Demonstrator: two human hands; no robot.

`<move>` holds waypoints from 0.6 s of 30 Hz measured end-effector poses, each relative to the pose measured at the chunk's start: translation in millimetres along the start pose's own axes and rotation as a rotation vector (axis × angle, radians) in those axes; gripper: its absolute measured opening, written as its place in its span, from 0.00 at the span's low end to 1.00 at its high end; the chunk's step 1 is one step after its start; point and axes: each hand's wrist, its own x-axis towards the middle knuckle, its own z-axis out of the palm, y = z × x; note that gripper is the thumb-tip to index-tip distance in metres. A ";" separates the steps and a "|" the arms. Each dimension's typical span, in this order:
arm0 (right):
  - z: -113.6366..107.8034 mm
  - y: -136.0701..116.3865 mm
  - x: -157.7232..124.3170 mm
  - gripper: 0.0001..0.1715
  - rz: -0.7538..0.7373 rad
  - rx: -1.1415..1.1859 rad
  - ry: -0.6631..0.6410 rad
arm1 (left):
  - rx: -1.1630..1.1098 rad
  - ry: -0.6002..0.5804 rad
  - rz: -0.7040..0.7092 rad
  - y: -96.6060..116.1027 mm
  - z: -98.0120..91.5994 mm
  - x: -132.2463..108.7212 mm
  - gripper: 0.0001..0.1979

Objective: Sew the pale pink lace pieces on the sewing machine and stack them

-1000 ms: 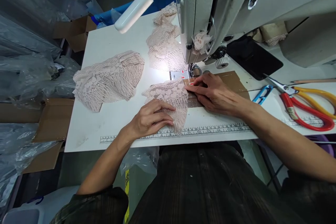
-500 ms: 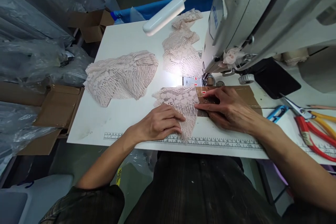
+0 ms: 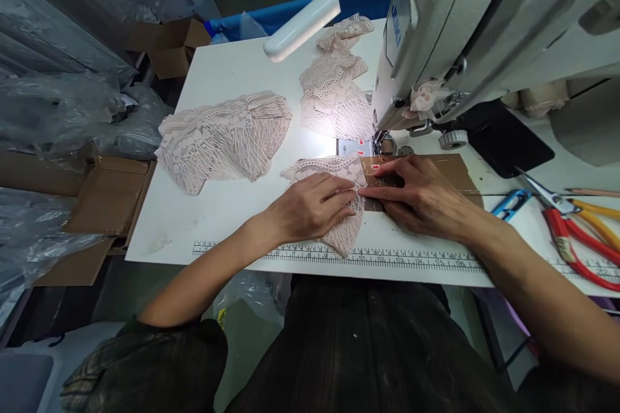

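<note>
Lace piece [image 3: 345, 235] near front edge of counter [image 3: 217, 216]
Left hand [image 3: 316, 206] lies on it, right hand [image 3: 419, 197] touches its side, all fingers released.

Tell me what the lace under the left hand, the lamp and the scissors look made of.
Lace: matte textile, judging by its openwork; fibre unclear. Lamp: probably plastic, given its smooth white casing. Scissors: blades likely polished steel, from their grey shine; brightly coloured handles seem plastic.

The lace [image 3: 347, 232] shows on my screen as matt, openwork cloth, rough with netting. The table [image 3: 227, 64] looks smooth to me, the lamp [image 3: 303, 24] glossy plastic, the scissors [image 3: 560, 206] shiny metal at the blades, the box [image 3: 107, 197] dull cardboard.
</note>
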 end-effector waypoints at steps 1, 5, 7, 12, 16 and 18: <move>-0.2 -0.4 0.0 0.20 -0.002 -0.014 -0.003 | 0.073 -0.062 0.019 -1.7 3.0 6.6 0.12; 0.2 -1.6 0.0 0.21 0.001 -0.071 -0.013 | 0.258 -0.299 0.048 -11.9 11.0 27.4 0.19; 1.5 -1.7 -0.3 0.21 0.001 -0.082 -0.009 | 0.303 -0.357 0.032 -17.1 11.6 31.7 0.22; 3.9 -1.8 -1.3 0.21 -0.002 -0.086 0.017 | 0.368 -0.394 0.005 -18.8 6.8 31.0 0.26; 3.2 -2.5 -1.6 0.21 0.002 -0.093 0.016 | 0.310 -0.398 -0.017 -18.4 4.1 28.8 0.28; 2.8 -2.6 -1.5 0.21 0.000 -0.087 0.010 | 0.250 -0.351 -0.026 -21.2 4.9 27.3 0.28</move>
